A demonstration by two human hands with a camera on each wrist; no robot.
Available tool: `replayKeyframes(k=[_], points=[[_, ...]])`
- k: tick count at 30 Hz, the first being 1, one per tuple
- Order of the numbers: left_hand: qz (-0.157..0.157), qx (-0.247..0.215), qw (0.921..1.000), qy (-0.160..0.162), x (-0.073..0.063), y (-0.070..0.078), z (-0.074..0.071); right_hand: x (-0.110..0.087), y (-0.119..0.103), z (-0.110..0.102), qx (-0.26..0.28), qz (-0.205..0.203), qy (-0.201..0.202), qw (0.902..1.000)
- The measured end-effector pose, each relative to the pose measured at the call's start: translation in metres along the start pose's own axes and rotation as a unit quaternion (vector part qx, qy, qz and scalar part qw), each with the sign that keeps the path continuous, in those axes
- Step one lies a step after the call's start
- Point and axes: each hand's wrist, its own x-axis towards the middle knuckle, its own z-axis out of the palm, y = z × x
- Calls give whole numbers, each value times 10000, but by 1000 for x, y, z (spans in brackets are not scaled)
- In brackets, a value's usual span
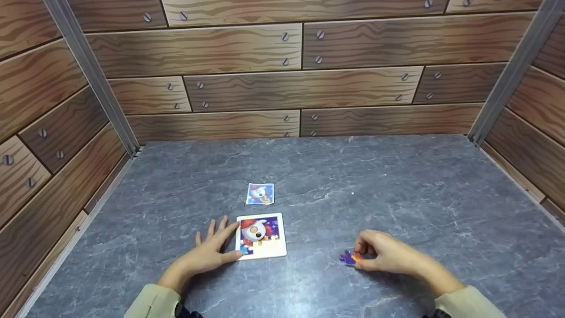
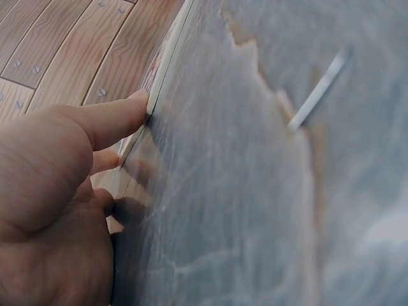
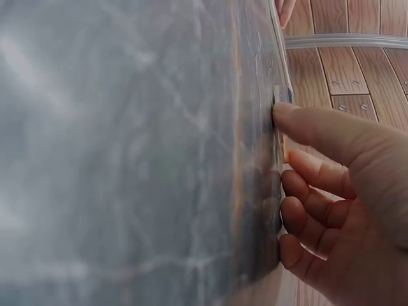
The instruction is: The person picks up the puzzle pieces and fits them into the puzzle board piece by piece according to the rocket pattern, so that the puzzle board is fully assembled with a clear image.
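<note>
In the head view a square jigsaw puzzle tray (image 1: 283, 240) with a white border lies on the table, partly filled with a cartoon picture. Its lower right part shows bare white. My left hand (image 1: 207, 252) rests beside it with spread fingers, the index finger at its left edge and the thumb at its lower left corner. Off to the right, my right hand (image 1: 383, 252) pinches colourful purple and orange jigsaw pieces (image 1: 348, 258) low at the table between thumb and index finger. Some of the pieces are hidden behind those fingers. The right wrist view shows the other fingers curled.
Behind the tray lies a small picture card (image 1: 260, 194) with a similar cartoon. The grey marbled table (image 1: 419, 185) meets wood-patterned walls (image 1: 247, 48) at the back and both sides.
</note>
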Motion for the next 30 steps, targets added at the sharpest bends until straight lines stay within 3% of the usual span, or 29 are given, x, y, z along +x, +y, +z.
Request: replayKeyframes(k=[4,11,22,30], points=[[37,25,10000,-12,0,2,-1,1,-2,-2,362,130,-30,9993],[71,46,10000,50,1,1,-2,12,-10,-3,504,-31,31,9987],[177,1,9998,60,0,0,-2,36,-28,10,514,-655,610,9947],[15,-6,10000,13,-1,2,-2,56,-42,22,628,-648,486,9947]])
